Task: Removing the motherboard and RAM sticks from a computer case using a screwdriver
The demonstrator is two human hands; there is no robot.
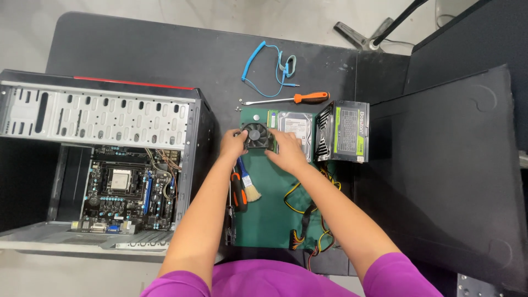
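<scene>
Grey steel computer case (99, 118) lying open far left, motherboard (129, 190) exposed inside with its bare socket. Further right, left hand (233, 144) pinching the near-left edge of the cooler fan (256, 135), fingers narrow. Right hand (286, 152) clasping the fan's right side, so fan sits between both hands on the green mat (269, 203). Below the left hand, brush (250, 187) and small screwdriver (238, 192). Beyond the fan, hard drive (297, 127), then power supply (345, 132). Risk, as judged: lopsided grip letting the fan tip against the drive, or knuckles knocking it; loose cables (313, 217) snagging a forearm.
</scene>
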